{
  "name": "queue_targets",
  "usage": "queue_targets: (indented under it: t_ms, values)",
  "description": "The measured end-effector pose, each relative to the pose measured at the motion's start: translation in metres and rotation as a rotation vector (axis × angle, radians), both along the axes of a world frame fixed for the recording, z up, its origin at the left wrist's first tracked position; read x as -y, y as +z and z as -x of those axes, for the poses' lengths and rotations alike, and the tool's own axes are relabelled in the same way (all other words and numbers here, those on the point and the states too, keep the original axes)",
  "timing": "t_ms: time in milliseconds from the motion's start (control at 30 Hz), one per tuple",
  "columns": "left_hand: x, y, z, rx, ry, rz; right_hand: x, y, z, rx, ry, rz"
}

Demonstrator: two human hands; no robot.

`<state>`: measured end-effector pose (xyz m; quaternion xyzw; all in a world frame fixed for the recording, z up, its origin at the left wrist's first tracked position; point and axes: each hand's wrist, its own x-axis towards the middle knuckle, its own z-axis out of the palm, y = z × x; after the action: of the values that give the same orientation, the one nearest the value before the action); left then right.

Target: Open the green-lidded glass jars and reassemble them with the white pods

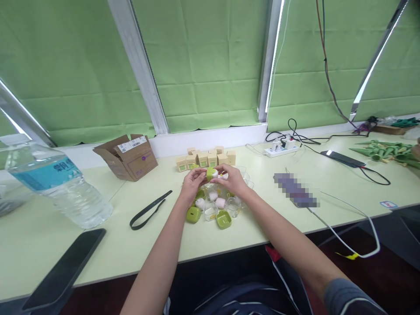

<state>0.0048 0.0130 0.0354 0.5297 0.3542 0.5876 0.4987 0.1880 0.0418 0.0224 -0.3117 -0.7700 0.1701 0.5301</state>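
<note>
Between my two hands, just above the pile on the table, is a small green plastic case [210,173] with a white part at its right side. The fingers of my left hand [193,183] close on its left side. My right hand [232,179] pinches at the white part; its exact hold is partly hidden. Below lie an open green case half [223,219], a green lid with a slot [193,214], several clear plastic covers [210,213] and small pale pink and white pieces [220,202]. Behind my hands stand several small cream boxes [202,160] with green windows.
An open cardboard box [129,157], a water bottle [55,179], a black strap [149,211] and a dark phone [65,267] lie to the left. Rightward are a power strip [281,150], a cabled phone [343,159], a blurred-out device [297,190] and green artificial stems [387,151].
</note>
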Motion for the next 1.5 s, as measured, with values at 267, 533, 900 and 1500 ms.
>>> queue_targets:
  t_ms: [267,533,900,1500]
  values:
    - [0.002,0.003,-0.002,-0.303,0.079,-0.163,0.001,-0.001,0.0,0.098,-0.039,0.019]
    - [0.004,0.001,-0.004,-0.508,0.079,-0.233,0.002,0.0,0.001,0.093,-0.05,0.015]
    - [0.008,0.003,-0.002,-0.619,0.147,-0.264,0.005,0.003,0.001,0.111,0.027,0.006]
    - [0.009,0.005,-0.004,-0.758,0.223,-0.297,0.012,0.009,0.003,0.111,0.093,-0.002]
